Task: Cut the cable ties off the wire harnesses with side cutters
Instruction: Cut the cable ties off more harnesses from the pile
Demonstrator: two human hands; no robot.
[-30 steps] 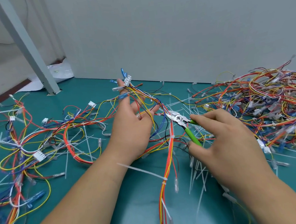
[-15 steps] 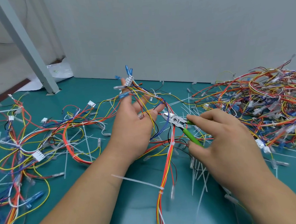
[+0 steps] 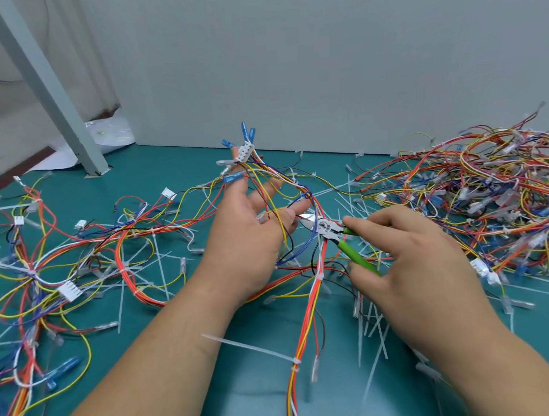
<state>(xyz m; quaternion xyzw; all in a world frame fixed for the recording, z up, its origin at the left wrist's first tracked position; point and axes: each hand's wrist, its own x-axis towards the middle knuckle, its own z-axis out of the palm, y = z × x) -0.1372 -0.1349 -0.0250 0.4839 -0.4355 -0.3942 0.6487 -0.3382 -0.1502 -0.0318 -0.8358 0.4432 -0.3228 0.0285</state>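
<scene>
Just beside the splayed left hand (image 3: 249,238), the right hand (image 3: 410,263) grips side cutters (image 3: 330,231), perhaps touching wires (image 3: 312,202).

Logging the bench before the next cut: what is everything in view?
held harness: one, orange-yellow-blue wires, raised at centre
side cutters: one, green handles, tip at the held harness
harness heap: many, mixed colours, right
spread harnesses: several, mixed colours, left
cable ties: many, whitish, scattered, mostly centre
mat: one, teal, under everything
post: one, grey, back left
wall: one, grey, behind
left hand: one, centre, spread fingers carry held harness
right hand: one, right of centre, grips side cutters
</scene>
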